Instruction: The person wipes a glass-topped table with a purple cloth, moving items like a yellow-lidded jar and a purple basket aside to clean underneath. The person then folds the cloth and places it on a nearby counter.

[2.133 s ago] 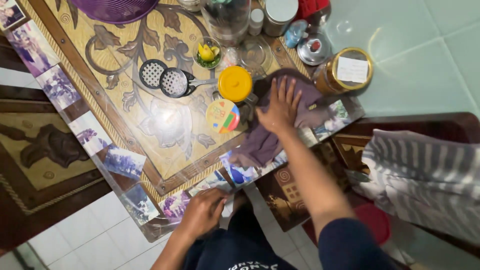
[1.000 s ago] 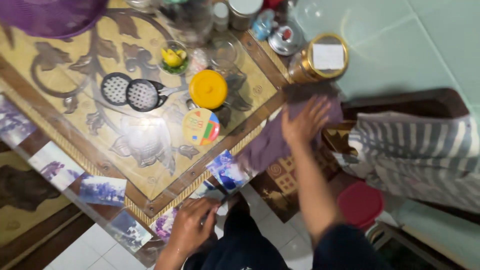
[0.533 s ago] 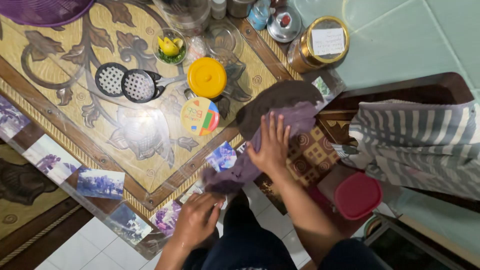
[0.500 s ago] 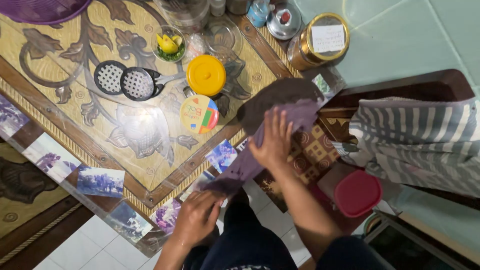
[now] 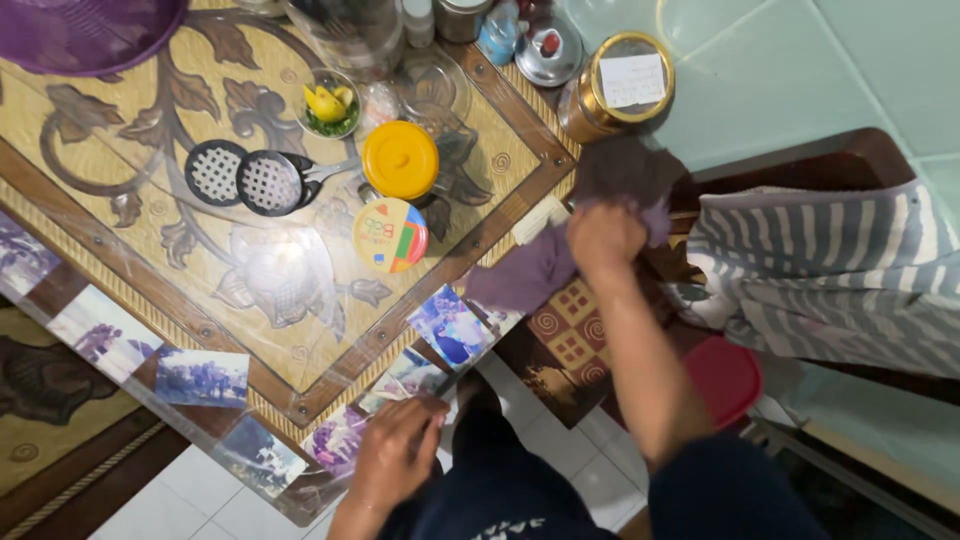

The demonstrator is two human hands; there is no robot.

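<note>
A round gold tin (image 5: 612, 95) stands at the table's far right corner — on its lid lies a white rectangular paper label (image 5: 632, 80). Near the middle of the glass top sits a round container with a plain yellow lid (image 5: 400, 159), and just beside it, towards the person, a round lid with a printed label (image 5: 390, 235) in cream, red, green and blue segments. At the far edge stand jars, blurred — their labels cannot be told.

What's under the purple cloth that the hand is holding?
Under the purple cloth lies the table's glass edge, with a chair's patterned seat beside it. The right hand bunches the cloth; whatever it covers is hidden.
</note>
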